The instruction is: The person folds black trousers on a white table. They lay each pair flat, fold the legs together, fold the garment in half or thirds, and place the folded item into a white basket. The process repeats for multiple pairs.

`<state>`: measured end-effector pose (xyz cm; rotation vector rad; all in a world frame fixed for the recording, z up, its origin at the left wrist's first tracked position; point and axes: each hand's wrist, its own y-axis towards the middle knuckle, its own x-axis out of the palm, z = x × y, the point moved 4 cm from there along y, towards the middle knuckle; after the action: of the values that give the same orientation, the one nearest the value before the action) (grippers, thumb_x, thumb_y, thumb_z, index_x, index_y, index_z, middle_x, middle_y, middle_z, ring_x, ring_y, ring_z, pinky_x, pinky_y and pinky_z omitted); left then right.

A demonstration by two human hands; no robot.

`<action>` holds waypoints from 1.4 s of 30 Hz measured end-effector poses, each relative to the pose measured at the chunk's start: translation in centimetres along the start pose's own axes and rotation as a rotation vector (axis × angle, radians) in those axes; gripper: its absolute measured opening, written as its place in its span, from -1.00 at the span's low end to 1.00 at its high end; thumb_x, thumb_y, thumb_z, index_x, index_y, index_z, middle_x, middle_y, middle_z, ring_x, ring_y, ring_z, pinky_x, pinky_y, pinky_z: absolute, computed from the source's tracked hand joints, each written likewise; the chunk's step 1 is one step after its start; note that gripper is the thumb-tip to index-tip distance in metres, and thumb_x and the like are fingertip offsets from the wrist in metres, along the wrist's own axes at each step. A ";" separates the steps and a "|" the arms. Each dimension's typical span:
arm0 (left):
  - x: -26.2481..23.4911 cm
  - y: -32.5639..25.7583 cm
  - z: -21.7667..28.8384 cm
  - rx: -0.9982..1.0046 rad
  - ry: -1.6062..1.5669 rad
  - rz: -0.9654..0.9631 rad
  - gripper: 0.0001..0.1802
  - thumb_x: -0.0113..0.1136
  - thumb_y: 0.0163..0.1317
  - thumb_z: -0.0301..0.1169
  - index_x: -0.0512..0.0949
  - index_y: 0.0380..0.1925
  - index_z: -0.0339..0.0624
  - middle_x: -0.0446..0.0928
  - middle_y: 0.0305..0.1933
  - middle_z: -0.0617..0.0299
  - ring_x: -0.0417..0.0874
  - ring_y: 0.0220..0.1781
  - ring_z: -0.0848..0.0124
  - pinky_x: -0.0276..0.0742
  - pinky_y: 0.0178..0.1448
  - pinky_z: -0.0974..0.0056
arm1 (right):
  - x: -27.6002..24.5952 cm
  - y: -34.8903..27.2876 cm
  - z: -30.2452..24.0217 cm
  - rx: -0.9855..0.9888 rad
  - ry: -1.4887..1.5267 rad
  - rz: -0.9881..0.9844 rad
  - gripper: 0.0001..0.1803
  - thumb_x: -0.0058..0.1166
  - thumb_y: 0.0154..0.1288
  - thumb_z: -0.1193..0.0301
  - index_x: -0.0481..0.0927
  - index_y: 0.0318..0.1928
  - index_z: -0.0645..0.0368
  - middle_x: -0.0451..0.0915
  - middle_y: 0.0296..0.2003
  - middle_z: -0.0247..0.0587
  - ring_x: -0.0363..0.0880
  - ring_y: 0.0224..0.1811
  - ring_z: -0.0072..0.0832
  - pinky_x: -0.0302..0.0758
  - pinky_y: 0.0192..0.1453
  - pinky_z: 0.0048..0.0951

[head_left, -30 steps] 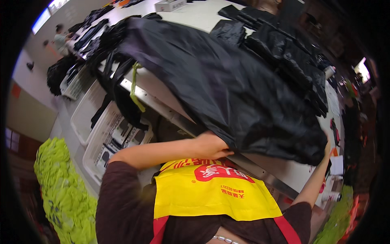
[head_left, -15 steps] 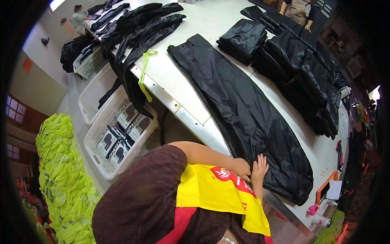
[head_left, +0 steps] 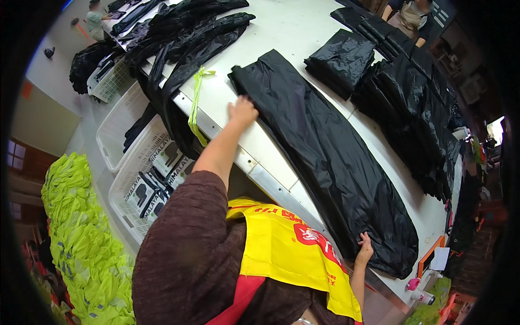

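Note:
A long folded length of thin, shiny black fabric [head_left: 325,162] lies slantwise across the white table, its wide end toward me on the right. My left hand [head_left: 242,112] reaches out along the table's front side, against the fabric's left edge near its far end. Its fingers look bent, but blur hides whether they grip. At the near end my right hand [head_left: 364,251] has its curled fingers on the fabric's lower left edge, seemingly pinching it. What exact garment this is cannot be made out.
Stacked folded black pieces [head_left: 403,114] stand at the right; loose black ones [head_left: 184,32] hang over the left edge beside a lime strip [head_left: 196,105]. White baskets [head_left: 122,189] and a lime garment heap [head_left: 81,233] are on the floor. A cup [head_left: 422,296] stands near right. Two people work farther off.
My left hand has left its place beside the right one and reached far up along the fabric's left edge. My right hand has shifted slightly right and down, its fingers now more bent.

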<state>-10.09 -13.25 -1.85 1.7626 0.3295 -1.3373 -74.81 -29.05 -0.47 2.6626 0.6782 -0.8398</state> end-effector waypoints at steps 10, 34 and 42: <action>3.6 11.4 -10.2 -0.865 -1.007 -0.576 -0.42 0.10 0.04 -0.01 0.56 -0.40 -0.47 0.58 -0.40 -0.05 0.62 -0.40 0.20 0.52 -0.28 0.18 | 6.1 1.3 -6.9 0.184 -0.605 -0.217 -0.44 -0.16 0.32 0.16 0.29 0.23 0.22 0.13 0.31 0.10 0.01 0.39 -0.04 -0.04 0.39 -0.14; -0.2 5.8 -13.4 -0.060 -0.248 -0.319 -0.51 -0.01 0.27 -0.07 0.42 -0.07 -0.31 0.53 -0.18 -0.18 0.53 -0.12 -0.10 0.42 -0.06 0.03 | 5.3 4.0 -8.9 0.165 -0.690 -0.055 -0.53 0.09 0.16 0.23 0.45 0.02 0.25 0.43 0.05 0.03 0.34 0.14 -0.08 0.21 0.22 -0.14; 2.1 15.3 -11.8 -0.224 -0.466 -0.282 -0.27 0.06 0.13 0.14 0.46 0.01 -0.34 0.52 -0.04 -0.16 0.52 0.04 0.03 0.39 0.11 0.12 | 9.3 19.9 -12.9 -0.172 -0.583 0.090 -0.60 0.06 0.24 0.36 0.45 0.05 0.28 0.43 0.06 0.01 0.33 0.15 -0.10 0.26 0.24 -0.24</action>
<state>8.36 -13.76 4.10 1.2062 0.4548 -1.7866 -51.94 -37.85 6.44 2.1162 0.4499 -1.3747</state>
